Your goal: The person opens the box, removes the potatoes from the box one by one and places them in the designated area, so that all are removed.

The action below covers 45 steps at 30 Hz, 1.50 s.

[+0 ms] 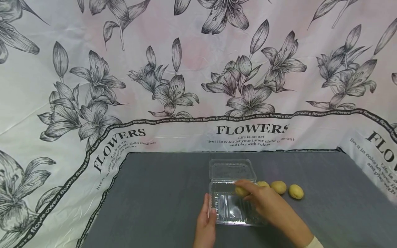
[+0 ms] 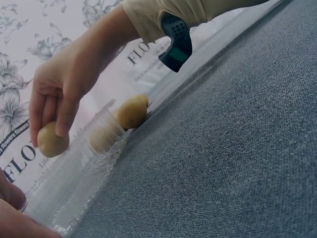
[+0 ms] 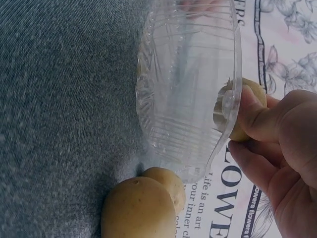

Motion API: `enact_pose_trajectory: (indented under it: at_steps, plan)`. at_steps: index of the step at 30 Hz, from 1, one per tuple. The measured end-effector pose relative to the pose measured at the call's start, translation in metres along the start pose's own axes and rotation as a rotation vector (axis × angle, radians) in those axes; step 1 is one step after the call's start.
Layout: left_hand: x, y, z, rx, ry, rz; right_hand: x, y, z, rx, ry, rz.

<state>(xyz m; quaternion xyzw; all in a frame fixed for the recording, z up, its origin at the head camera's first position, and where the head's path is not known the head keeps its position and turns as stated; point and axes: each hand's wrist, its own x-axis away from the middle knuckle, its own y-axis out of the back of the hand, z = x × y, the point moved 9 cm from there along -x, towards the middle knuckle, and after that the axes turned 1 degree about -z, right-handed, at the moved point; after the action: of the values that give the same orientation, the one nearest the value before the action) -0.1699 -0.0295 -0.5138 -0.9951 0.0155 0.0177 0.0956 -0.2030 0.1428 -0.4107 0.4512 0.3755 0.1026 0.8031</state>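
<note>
A clear plastic clamshell container lies on the grey cloth with its lid folded back away from me. At its left side my left hand grips the wall, thumb on the inner side and fingers outside. My right hand pinches a potato between thumb and fingertips, just over the container's far right part. In the right wrist view, this potato is partly seen through the clear rim. No other potato shows inside the container.
To the right of the container sit three more potatoes: one partly behind my right hand, a middle potato and a rightmost potato. A flower-printed cloth hangs behind the grey surface.
</note>
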Motion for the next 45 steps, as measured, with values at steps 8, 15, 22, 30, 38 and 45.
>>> enact_pose_trajectory:
  at_steps: [8,15,22,30,38,45]
  plan:
    - [0.000,0.000,-0.001,-0.023,-0.012,0.004,0.003,0.006,-0.004,0.027,-0.007,-0.038]
    - [0.001,0.000,-0.001,-0.022,-0.009,0.017,0.007,0.008,-0.006,0.028,-0.001,-0.051]
    - [0.001,-0.001,-0.003,-0.034,-0.013,0.027,0.011,0.013,-0.010,0.033,0.002,-0.060]
    - [0.001,0.000,-0.002,-0.029,-0.013,0.030,0.014,0.025,-0.014,0.061,0.014,-0.094]
    - [0.003,0.000,-0.005,-0.057,-0.067,0.022,0.020,0.033,-0.022,0.067,-0.014,-0.080]
    - [0.003,0.000,-0.004,-0.050,-0.047,0.018,0.027,0.041,-0.030,0.073,-0.019,-0.084]
